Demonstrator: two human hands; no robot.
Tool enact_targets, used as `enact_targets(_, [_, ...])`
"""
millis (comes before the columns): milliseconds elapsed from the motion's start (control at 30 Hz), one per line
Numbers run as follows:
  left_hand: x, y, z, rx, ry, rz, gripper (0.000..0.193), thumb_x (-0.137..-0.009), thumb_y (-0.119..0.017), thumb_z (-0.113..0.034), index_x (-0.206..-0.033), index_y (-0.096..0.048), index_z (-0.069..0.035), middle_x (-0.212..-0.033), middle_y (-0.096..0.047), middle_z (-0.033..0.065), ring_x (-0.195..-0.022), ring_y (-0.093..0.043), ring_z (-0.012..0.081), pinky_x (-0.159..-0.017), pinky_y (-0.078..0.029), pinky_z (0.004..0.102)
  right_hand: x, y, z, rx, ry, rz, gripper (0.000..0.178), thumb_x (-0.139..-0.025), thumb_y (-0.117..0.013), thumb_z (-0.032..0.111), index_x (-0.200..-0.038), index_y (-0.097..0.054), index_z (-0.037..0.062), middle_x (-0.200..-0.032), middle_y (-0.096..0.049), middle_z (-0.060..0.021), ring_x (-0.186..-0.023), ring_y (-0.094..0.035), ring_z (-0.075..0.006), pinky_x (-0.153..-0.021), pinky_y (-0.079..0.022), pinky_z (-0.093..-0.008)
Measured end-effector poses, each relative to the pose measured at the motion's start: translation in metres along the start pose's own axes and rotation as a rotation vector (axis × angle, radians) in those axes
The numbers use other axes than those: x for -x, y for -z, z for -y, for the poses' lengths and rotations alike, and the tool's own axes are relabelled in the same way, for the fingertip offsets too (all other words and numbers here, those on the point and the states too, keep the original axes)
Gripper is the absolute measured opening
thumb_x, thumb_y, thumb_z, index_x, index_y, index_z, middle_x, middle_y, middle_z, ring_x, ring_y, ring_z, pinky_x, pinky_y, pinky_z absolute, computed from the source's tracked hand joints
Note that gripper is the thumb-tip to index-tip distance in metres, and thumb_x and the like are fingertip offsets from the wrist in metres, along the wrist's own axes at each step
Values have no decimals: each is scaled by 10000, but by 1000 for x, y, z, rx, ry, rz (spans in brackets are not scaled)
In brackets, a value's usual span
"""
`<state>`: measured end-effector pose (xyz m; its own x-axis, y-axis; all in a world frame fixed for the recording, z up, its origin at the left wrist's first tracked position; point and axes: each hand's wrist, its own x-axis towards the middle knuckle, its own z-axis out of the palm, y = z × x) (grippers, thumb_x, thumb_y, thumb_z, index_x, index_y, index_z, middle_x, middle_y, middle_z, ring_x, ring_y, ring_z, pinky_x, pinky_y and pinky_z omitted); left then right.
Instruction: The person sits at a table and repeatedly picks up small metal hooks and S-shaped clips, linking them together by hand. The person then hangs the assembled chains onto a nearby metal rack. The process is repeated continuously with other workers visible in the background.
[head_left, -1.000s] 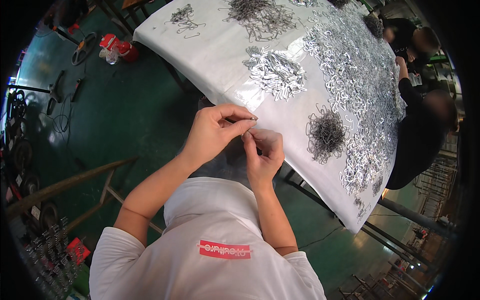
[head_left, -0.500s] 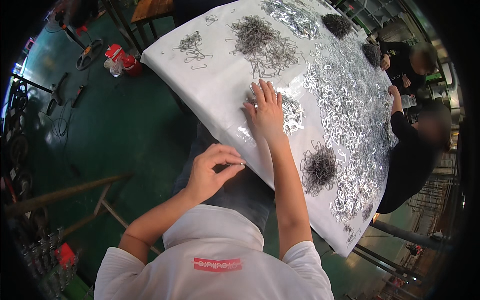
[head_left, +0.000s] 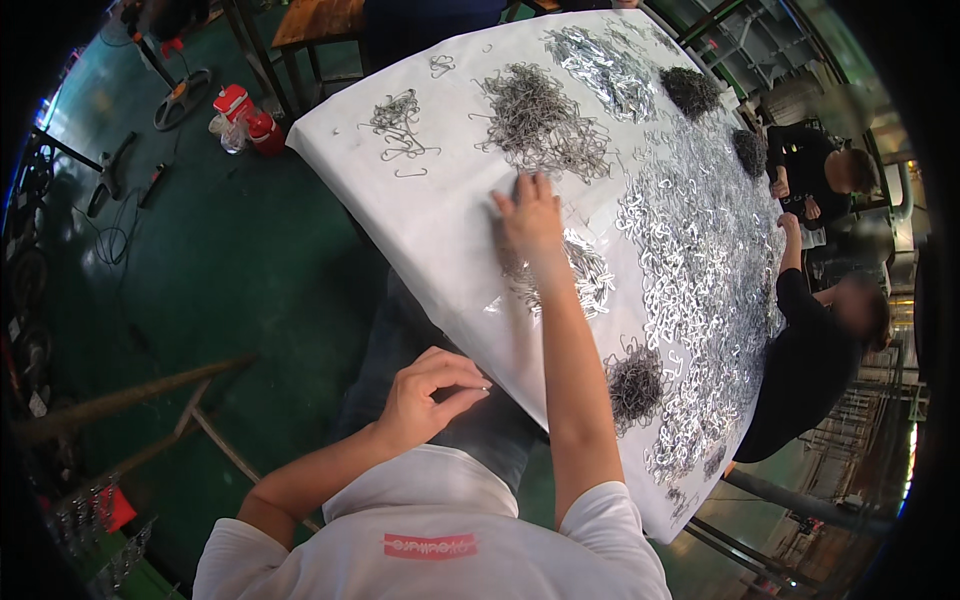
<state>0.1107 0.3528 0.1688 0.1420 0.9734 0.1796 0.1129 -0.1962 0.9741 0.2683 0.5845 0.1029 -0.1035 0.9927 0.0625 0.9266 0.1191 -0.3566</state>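
My left hand (head_left: 432, 398) is in front of the table's near edge. Its thumb and forefinger pinch a tiny shiny bit, too small to make out. My right hand (head_left: 536, 222) reaches over the table with fingers apart, its fingertips at the near edge of a heap of dark wire S-hooks (head_left: 540, 115). Nothing shows in its grasp. Under and beside the right wrist lies a pile of bright silver metal pieces (head_left: 590, 280), partly hidden by the forearm.
The white-covered table (head_left: 440, 240) also bears scattered silver hooks (head_left: 680, 270), a dark wire clump (head_left: 638, 385) and a small hook group (head_left: 398, 122). Two people in black sit at the right. Red containers (head_left: 262, 130) stand on the green floor at left.
My right hand has moved from the bright silver pile to the near edge of the wire hook heap. My left hand stays pinched, slightly lower in the picture.
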Motion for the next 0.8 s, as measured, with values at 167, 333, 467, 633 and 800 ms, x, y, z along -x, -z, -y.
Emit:
enact_targets(167, [0,-1,6,17,4,-1,169,-724,-762,5,-869,-729,-76,-878,-676,36,-831,-610,195,-716,-497,302,50,-21,52,-1,174,-32,635,-886,-577,456,-1346,-457,34,-1448,-367,-251,-1381,-289,-406,-1121,-169,-593])
enact_targets(333, [-1,0,12,32,-3,9,170,-721,-763,3,-869,-729,-72,-868,-676,38,-814,-611,198,-714,-496,304,63,0,36,-107,297,-68,325,-882,-615,214,-1183,-602,91,-1233,-573,-166,-1222,-484,-344,-1011,-357,-492])
enact_targets(467, [0,3,12,34,-8,7,170,-720,-765,4,-868,-729,-71,-860,-678,39,-814,-615,196,-713,-496,304,9,44,-28,-160,106,-99,141,-857,-651,104,-992,-678,71,-929,-672,-97,-766,-661,-271,-694,-514,-352])
enact_targets(633, [4,2,8,42,-20,0,173,-718,-767,3,-871,-729,-70,-840,-679,44,-805,-618,196,-707,-498,304,-23,59,-60,135,216,248,115,-829,-642,162,-925,-657,100,-980,-623,-69,-937,-617,-283,-803,-489,-406])
enact_targets(800, [11,-5,8,37,-47,-15,174,-707,-763,34,-850,-717,-53,-848,-695,59,-808,-628,212,-726,-496,317,-5,50,-60,23,222,132,118,-837,-637,141,-933,-640,72,-985,-625,-88,-916,-620,-292,-785,-487,-403])
